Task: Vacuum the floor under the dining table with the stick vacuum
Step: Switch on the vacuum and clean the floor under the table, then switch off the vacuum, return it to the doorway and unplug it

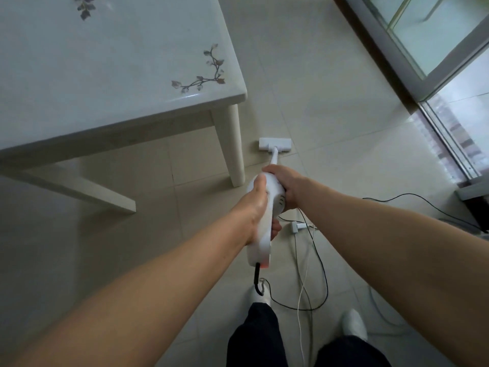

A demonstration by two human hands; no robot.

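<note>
Both hands grip the white plastic stick vacuum [264,207] at frame centre.

Left hand [255,207] fingers wrap the rear handle; right hand [284,185] fingers close over the motor body (fingertips hidden). The flat white floor head [275,144] sits on the beige tiled floor [330,115], just right of the glossy white dining table [105,75] leg [232,147], above centre.

My left hand [255,207] and right hand [287,185] are bare, forearms unsleeved. I wear dark trousers [258,337] and white shoes [353,324], rounded at the toes.
</note>
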